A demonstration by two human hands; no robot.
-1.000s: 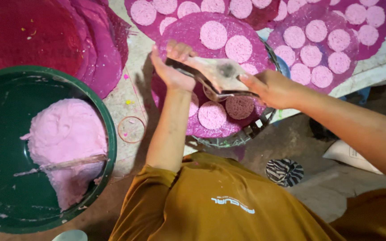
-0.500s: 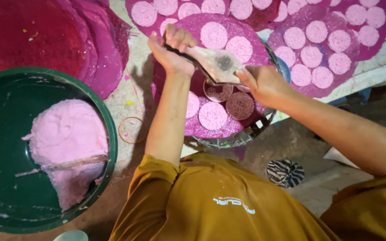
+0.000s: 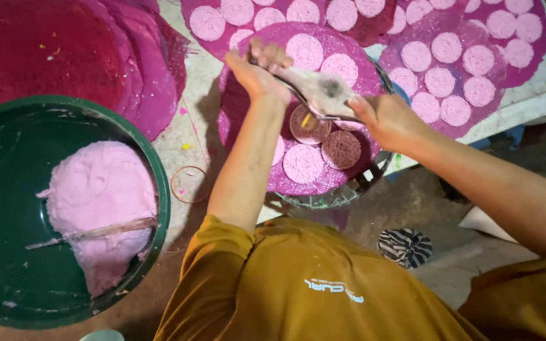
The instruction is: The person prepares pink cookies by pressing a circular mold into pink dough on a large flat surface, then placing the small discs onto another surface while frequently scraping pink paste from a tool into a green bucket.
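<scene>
- Hands meet over the round magenta tray (image 3: 355, 161): left hand (image 3: 257, 72) closed on the far-left end of a pale flat scraper (image 3: 320, 91), right hand (image 3: 383, 117) gripping its near-right end.
- Scraper's long axis runs from far left to near right, tilted across the tray.
- Just beneath it sits a small ring mould (image 3: 309, 123) on the tray, directly below the scraper and nearer the right hand.
- Pink dough discs (image 3: 303, 163) lie around the mould; a darker disc (image 3: 340, 149) is just right of it.
- Green basin (image 3: 159, 189) with pink dough (image 3: 99, 196) stands well apart at near left.
- Spare ring (image 3: 188, 184) lies between basin and tray.
</scene>
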